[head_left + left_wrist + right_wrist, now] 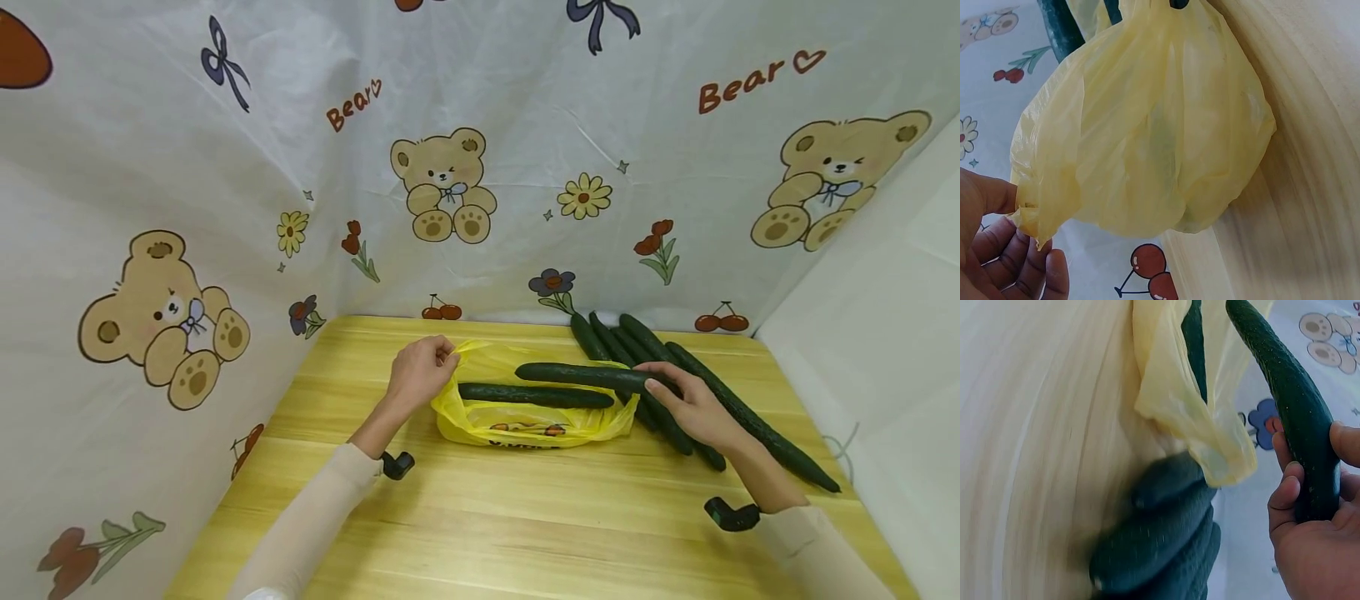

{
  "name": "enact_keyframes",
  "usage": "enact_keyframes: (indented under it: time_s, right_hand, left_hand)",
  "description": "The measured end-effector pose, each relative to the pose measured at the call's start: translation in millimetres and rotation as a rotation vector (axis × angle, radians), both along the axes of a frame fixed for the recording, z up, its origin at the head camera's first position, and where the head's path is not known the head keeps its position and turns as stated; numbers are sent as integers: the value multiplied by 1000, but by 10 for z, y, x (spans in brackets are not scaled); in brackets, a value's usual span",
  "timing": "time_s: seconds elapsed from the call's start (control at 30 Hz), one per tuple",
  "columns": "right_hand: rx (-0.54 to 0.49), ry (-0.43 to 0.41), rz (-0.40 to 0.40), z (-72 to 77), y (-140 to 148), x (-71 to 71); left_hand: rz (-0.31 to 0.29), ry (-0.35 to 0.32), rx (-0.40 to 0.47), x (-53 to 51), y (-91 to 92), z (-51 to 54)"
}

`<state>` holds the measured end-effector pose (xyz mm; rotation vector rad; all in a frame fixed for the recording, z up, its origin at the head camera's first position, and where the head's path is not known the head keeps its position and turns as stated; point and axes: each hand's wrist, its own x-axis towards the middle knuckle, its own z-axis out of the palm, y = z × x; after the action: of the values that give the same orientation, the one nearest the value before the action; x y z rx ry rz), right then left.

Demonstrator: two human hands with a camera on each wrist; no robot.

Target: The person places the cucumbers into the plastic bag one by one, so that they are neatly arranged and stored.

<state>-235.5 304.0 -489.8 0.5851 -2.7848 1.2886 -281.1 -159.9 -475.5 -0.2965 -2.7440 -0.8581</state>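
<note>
Head, bag (452, 427): gapes on the table (480, 517), inner cucumber (536, 395) inside, held cucumber (573, 374) above.
Left wrist, left hand (1002, 265): pinches the bag's edge; hard pulling could tear it.
Right wrist, right hand (1322, 550): curls round the held cucumber's end; an off-centre grip could let its tip snag the bag.

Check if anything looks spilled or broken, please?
Nothing stands out: I see no spill or break. The yellow bag is crumpled, a cucumber lies inside it, and the right hand holds another cucumber.
</note>
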Motion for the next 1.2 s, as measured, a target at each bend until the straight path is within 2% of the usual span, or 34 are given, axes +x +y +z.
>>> enact_keyframes:
  time_s: [0.13, 0.3, 0.5, 0.87, 1.03, 1.2]
  right_hand:
    - [0, -22, 27, 1, -149, -40]
    - [-14, -30, 55, 7, -356, -159]
    - [9, -6, 80, 18, -595, -265]
    - [-26, -32, 111, 60, -1137, -376]
    - [-42, -50, 108, 2, -1314, -419]
    - [-20, -62, 110, -96, -1368, -435]
  left_hand:
    - [2, -6, -4, -10, 2, -8]
    - [5, 7, -4, -20, -7, 7]
    - [1, -16, -13, -15, -14, 17]
    - [9, -5, -16, -21, 2, 31]
    - [3, -3, -14, -11, 16, 34]
    - [10, 13, -13, 18, 21, 32]
